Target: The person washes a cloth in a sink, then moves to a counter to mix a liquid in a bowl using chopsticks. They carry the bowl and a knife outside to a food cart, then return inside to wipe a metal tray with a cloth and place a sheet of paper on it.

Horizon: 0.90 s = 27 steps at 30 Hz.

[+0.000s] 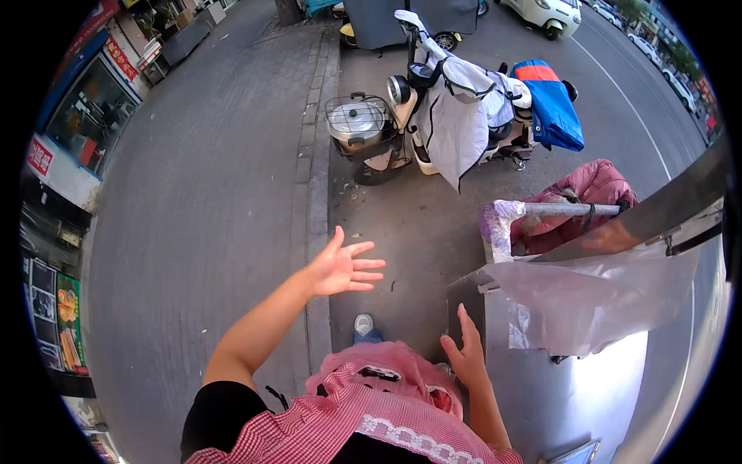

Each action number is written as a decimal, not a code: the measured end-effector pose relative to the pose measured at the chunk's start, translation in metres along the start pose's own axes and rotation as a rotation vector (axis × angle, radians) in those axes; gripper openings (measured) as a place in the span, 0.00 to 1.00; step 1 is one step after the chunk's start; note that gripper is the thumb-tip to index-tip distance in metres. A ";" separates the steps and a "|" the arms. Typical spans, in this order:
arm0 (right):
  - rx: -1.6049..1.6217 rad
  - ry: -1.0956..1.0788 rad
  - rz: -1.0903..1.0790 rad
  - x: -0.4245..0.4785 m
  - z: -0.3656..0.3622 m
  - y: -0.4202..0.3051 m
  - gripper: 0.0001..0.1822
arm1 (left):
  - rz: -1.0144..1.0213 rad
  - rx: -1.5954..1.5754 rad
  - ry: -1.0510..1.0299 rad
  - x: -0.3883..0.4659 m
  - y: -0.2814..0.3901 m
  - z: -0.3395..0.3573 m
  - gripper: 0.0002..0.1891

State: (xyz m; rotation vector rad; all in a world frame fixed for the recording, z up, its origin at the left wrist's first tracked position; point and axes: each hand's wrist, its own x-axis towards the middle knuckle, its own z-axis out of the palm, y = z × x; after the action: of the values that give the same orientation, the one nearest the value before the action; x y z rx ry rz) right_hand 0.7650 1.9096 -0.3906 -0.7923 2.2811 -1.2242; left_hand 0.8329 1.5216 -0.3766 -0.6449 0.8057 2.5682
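Note:
My left hand [342, 269] reaches out over the kerb, palm showing and fingers spread, with nothing in it. Lower and to the right, my right hand [467, 351] is raised beside a metal cart [556, 400], its thumb apart from the fingers and its grasp bare. A pink checked apron [324, 417] with white lace trim covers my front. Below my left hand, one grey shoe [364, 325] stands on the pavement. Clear plastic sheeting [585, 296] hangs over the cart's near side, to the right of my right hand.
A parked electric scooter [406, 110] has a lidded metal pot [355, 119] in its front basket and a pale quilted cover [452, 127]. A pink padded garment [591, 191] hangs by the cart's metal bar [571, 209]. Shopfronts [93, 122] line the left; a white vehicle [548, 11] is on the road.

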 end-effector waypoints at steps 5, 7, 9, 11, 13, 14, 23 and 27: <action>-0.289 -0.111 -0.196 0.131 0.122 -0.109 0.46 | 0.282 -0.321 -0.204 -0.070 0.075 -0.060 0.58; -0.439 -0.143 -0.366 0.172 0.158 -0.160 0.48 | 0.319 -0.361 -0.183 -0.081 0.092 -0.087 0.57; -0.499 -0.152 -0.574 0.211 0.192 -0.203 0.50 | 0.341 -0.407 -0.119 -0.084 0.112 -0.107 0.57; -0.473 -0.233 -0.761 0.247 0.229 -0.228 0.51 | 0.335 -0.408 -0.048 -0.076 0.127 -0.136 0.57; -0.577 -0.338 -0.865 0.293 0.254 -0.228 0.50 | 0.297 -0.370 0.037 -0.067 0.150 -0.160 0.57; -0.664 -0.400 -0.878 0.322 0.264 -0.221 0.51 | 0.314 -0.365 0.114 -0.061 0.163 -0.175 0.58; -0.122 -0.490 -0.071 0.782 0.378 -0.031 0.27 | 0.441 -0.255 0.837 0.048 0.354 -0.350 0.41; 0.811 -0.576 0.960 0.902 0.438 -0.021 0.18 | 0.366 -0.308 1.035 0.146 0.414 -0.426 0.35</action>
State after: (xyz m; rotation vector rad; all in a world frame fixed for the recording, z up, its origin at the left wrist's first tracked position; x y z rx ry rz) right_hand 0.3652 1.0404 -0.6916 0.2400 1.2046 -1.0671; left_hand 0.6504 0.9754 -0.5841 -2.1889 0.8466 2.5881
